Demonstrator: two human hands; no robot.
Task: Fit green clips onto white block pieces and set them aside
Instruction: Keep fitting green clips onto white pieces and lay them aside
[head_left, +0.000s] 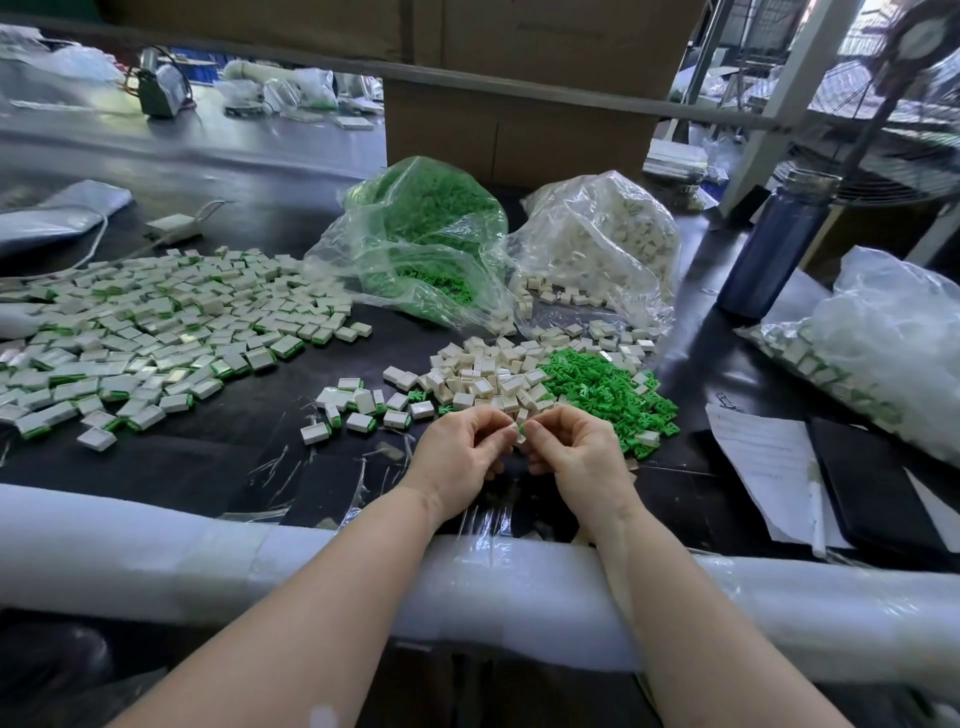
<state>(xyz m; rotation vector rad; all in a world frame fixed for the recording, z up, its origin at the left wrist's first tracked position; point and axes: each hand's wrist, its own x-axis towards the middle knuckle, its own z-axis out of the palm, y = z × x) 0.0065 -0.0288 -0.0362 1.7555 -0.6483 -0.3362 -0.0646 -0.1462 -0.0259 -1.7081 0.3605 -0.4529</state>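
While both hands meet over the near middle of the worktop (218, 467), the left hand (460, 452) pinches a white block piece (514, 430) in curled fingers and the right hand (574, 452) pinches a green clip (521, 427) against it; whether the clip is seated cannot be told. Done so far: a big spread of finished pieces (156, 338) toward the far left, plus a small finished cluster (358, 408) just left of the hands. Left: a loose white block pile (488, 376) and green clip pile (608, 392) just beyond the hands, fed by a green clip bag (426, 244) and a white block bag (602, 239) toward the far edge. Judged well underway, with plenty of stock remaining.
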